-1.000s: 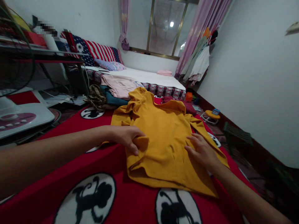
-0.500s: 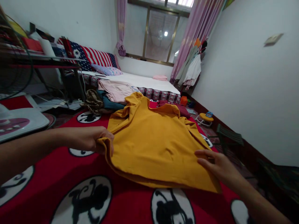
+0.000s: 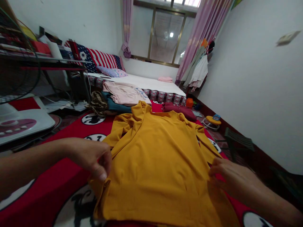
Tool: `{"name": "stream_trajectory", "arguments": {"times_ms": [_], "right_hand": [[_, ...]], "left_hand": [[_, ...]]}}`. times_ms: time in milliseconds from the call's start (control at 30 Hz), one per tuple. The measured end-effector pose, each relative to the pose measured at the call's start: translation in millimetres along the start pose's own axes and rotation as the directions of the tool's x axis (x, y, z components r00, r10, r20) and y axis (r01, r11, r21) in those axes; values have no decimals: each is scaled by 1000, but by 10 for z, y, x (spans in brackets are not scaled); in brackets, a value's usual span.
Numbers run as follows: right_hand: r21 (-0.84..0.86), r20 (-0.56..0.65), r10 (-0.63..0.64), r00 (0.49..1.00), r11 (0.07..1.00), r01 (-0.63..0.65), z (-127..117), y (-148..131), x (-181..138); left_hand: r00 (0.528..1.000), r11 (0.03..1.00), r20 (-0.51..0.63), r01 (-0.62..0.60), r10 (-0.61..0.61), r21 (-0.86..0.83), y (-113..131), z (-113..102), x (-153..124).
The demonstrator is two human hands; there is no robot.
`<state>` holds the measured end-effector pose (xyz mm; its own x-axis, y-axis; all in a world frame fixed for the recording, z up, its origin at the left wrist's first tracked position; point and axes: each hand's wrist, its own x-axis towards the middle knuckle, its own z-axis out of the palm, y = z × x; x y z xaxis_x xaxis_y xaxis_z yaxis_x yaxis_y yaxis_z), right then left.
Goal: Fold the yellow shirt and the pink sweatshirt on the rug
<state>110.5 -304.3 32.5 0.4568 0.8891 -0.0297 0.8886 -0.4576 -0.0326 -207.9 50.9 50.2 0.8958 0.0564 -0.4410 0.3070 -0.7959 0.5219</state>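
A mustard-yellow long-sleeved shirt (image 3: pixel 156 164) lies spread on the red blanket (image 3: pixel 54 189), neckline away from me and hem towards me. Just above its left hem corner, which is folded up, is my left hand (image 3: pixel 91 157). The fingers are loosely curled with the thumb apart, and no cloth shows between them. My right hand (image 3: pixel 227 176) is at the shirt's right side edge, below the sleeve, with its fingers pinched together on the cloth. The fingertips are slightly blurred.
Beyond the shirt lie a folded pink garment (image 3: pixel 125 93) on a teal one (image 3: pixel 118 105) and a folded maroon garment (image 3: pixel 180 110). A desk (image 3: pixel 47 60) stands at left, a bed (image 3: pixel 139 82) at the back. A yellow stool (image 3: pixel 213 119) and dark green folding stool (image 3: pixel 239 138) are at right.
The shirt's hem has come down towards me and lies flatter. My left hand has let go of the hem. My right hand has closed on the right side edge.
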Motion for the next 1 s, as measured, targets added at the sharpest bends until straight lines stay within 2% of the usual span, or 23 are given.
{"name": "stream_trajectory", "arguments": {"times_ms": [33,67,100,167,200,233,300,367,433,533,600,633,667,700,767,833,900,967,1000], "right_hand": [[-14,-90,-41,995,999,40,-50,-72,123],[8,-165,-81,983,996,84,-75,-161,258],[58,-214,-119,970,989,135,-68,-265,397],[199,-258,-176,950,953,230,46,-500,663],[269,-280,-202,939,922,279,143,-620,782],[326,-313,-214,926,891,316,255,-732,885],[391,-381,-219,898,843,371,485,-913,1045],[413,-436,-214,874,815,405,663,-1015,1140],[432,-463,-213,860,794,429,760,-1041,1178],[464,-472,-220,854,761,452,785,-1007,1160],[485,-472,-219,854,745,458,770,-984,1131],[493,-471,-216,855,740,458,764,-978,1120],[499,-472,-212,856,736,457,761,-977,1113],[503,-473,-209,856,734,457,762,-979,1111],[499,-483,-205,851,734,460,773,-989,1120],[488,-494,-201,846,741,462,792,-997,1140],[479,-503,-197,842,747,461,812,-1001,1161],[474,-507,-195,840,751,460,826,-1000,1174],[472,-508,-195,839,752,461,831,-999,1177]], "left_hand": [[998,999,-44,34,-34,-9,-66,-82,68],[986,997,-148,79,-78,-1,-148,-156,150],[946,991,-302,132,-118,25,-242,-216,240],[782,965,-609,242,-134,100,-437,-277,430],[709,950,-696,281,-112,134,-521,-277,522],[665,938,-741,307,-90,162,-588,-262,606],[634,919,-768,350,-89,183,-659,-205,744],[642,912,-758,372,-118,174,-657,-150,837],[672,925,-726,352,-143,143,-617,-128,885],[753,949,-643,289,-143,127,-576,-195,852],[787,927,-594,331,-166,179,-594,-313,736],[782,892,-589,396,-205,215,-620,-391,648],[755,840,-601,485,-262,243,-654,-477,542],[703,766,-633,588,-324,261,-693,-567,424],[571,613,-714,749,-406,250,-772,-736,178],[473,511,-777,828,-415,231,-827,-857,-23],[430,462,-822,855,-374,237,-840,-908,-114],[427,455,-846,852,-320,258,-807,-884,-61],[447,473,-848,835,-286,281,-773,-845,18]]}}
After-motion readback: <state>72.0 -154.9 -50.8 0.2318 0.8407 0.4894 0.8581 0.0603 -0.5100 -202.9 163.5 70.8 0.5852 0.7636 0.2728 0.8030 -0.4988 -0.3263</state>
